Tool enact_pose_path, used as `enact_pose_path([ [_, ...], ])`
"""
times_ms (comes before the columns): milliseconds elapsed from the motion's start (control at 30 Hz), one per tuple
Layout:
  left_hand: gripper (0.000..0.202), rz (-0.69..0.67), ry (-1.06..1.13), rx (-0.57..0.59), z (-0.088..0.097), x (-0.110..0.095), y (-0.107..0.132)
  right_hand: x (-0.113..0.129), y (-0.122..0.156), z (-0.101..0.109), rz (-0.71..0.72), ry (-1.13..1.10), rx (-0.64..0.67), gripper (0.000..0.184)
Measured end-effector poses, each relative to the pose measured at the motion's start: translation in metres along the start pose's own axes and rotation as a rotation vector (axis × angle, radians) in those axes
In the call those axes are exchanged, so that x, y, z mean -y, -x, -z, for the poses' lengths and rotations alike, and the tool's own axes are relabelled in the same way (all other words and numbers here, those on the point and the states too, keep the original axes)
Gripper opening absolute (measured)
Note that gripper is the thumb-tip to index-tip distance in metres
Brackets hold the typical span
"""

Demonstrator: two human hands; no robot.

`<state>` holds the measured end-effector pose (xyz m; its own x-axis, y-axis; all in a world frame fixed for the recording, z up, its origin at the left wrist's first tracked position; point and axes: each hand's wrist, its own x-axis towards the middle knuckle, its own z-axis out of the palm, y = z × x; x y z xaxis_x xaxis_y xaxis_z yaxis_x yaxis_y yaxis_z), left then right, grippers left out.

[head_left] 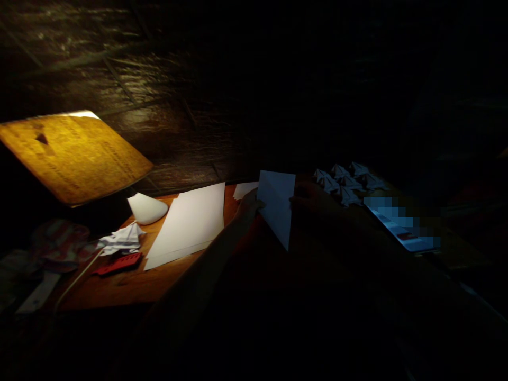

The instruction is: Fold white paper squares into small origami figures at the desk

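Note:
A folded sheet of white paper (275, 203) is held up between my two hands, its long point hanging downward. My left hand (248, 205) grips its left edge, thumb on the front face. On the opposite edge my right hand (307, 197) pinches the sheet, though deep shadow hides most of its fingers. A stack of white paper (190, 222) lies on the wooden table (119, 288) left of my left hand. Smaller white pieces (244, 190) rest behind that hand. Several folded paper figures (342, 182) sit together beyond my right hand.
A lamp with a yellow shade (75, 159) and white base (147, 209) stands at the left. Near it are a crumpled or folded striped paper (123, 239), a red object (119, 263) and a pale cord (81, 275). A lit phone-like screen (400, 225) lies at the right.

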<state>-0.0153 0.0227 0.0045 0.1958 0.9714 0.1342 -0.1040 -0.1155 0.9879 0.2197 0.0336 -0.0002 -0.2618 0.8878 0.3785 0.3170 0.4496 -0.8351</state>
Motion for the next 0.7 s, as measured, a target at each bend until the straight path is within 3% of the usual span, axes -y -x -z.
enact_pose_path([
  [400,0.055,-0.006,0.036,0.086,-0.001,-0.0014,0.001,-0.0007,-0.0013,-0.001,-0.05,-0.109,-0.075,0.021],
  [700,0.048,0.013,-0.015,0.044,-0.0018,0.0009,0.0002,-0.0051,-0.0024,-0.0009,-0.052,-0.1,-0.118,0.02],
])
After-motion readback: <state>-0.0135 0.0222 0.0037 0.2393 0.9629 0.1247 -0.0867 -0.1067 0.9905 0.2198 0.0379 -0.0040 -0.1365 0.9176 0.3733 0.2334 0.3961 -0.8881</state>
